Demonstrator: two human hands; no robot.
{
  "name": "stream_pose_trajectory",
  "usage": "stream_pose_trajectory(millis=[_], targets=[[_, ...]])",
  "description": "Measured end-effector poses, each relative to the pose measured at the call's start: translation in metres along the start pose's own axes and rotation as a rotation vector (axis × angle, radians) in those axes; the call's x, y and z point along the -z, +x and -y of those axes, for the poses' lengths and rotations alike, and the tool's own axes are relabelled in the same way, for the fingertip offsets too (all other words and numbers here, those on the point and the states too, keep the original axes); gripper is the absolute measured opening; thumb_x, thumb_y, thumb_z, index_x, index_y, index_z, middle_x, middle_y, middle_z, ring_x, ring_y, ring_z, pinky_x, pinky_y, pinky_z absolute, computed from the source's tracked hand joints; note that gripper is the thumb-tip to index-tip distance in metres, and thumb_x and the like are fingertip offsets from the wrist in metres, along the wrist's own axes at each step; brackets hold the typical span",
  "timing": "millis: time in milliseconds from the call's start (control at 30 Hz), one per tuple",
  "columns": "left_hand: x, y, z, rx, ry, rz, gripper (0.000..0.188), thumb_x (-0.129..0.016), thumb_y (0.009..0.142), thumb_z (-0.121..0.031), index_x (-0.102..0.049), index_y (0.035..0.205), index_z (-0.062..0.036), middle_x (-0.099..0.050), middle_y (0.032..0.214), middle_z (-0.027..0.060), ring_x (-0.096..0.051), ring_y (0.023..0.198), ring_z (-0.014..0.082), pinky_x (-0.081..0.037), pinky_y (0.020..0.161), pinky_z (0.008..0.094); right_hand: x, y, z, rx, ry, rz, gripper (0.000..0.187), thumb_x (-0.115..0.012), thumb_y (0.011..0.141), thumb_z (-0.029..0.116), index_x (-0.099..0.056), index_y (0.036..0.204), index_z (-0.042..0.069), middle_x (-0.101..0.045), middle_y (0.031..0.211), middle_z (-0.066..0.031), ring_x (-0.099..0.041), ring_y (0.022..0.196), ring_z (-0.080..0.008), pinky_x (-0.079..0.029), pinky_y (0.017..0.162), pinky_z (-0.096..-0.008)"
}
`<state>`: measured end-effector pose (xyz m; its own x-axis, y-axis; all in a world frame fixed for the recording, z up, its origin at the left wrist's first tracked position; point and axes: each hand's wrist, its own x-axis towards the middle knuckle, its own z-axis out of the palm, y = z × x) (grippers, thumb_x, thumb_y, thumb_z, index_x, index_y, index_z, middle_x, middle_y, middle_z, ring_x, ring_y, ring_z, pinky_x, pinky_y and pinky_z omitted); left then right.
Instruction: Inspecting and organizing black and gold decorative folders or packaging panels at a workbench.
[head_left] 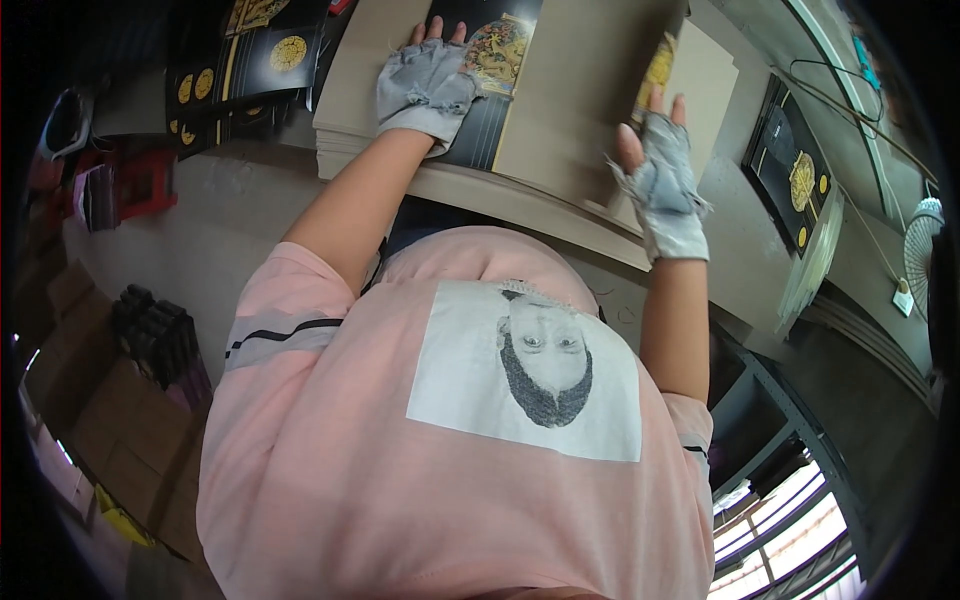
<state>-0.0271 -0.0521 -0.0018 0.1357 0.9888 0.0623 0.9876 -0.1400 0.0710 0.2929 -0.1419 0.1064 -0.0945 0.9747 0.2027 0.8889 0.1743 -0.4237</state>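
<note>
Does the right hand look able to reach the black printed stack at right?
Probably yes: nothing visible stands between the right hand and the black stack, though a printed board may occupy that hand's grip.

Left hand (428,88), fingers (436,28) extended, ahead of the torso (380,480); right hand (665,185), thumb (630,148) apart, ahead and rightward.

At twelve o'clock, the black-and-gold printed sheet (497,75) runs off the upper edge, its left part covered by the gloved left hand (428,88). Near one o'clock, the gold-printed panel (657,75) shows too narrowly for its design to be made out; whether the gloved right hand (665,180) grips it is unclear. The dark rim cuts off the white fan (921,245) at three o'clock.
</note>
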Motion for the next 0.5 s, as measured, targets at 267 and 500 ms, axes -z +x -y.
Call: stream_pose_trajectory(millis=[267,500], targets=[[0.022,-0.003,-0.005,-0.007,-0.012,0.017,0.063,-0.054,0.102,-0.039,-0.047,0.160,-0.0160,-0.040,0.169,0.0140,-0.035,0.157,0.0319,-0.030,0.128,0.0459,-0.045,0.033,0.059,0.176,-0.307,0.171,0.076,-0.073,0.089,0.062,-0.061,0.148,0.018,-0.040,0.163,-0.0300,-0.040,0.149,-0.0499,-0.038,0.121,-0.0513],[0.051,-0.003,-0.013,-0.004,-0.013,0.096,0.064,-0.053,0.098,-0.040,-0.053,0.156,-0.0113,-0.045,0.165,0.0173,-0.042,0.153,0.0330,-0.033,0.126,0.0475,-0.048,0.042,0.061,0.171,-0.385,0.324,0.070,-0.076,0.084,0.064,-0.067,0.143,0.027,-0.049,0.161,-0.0141,-0.039,0.153,-0.0388,-0.035,0.119,-0.0545]])
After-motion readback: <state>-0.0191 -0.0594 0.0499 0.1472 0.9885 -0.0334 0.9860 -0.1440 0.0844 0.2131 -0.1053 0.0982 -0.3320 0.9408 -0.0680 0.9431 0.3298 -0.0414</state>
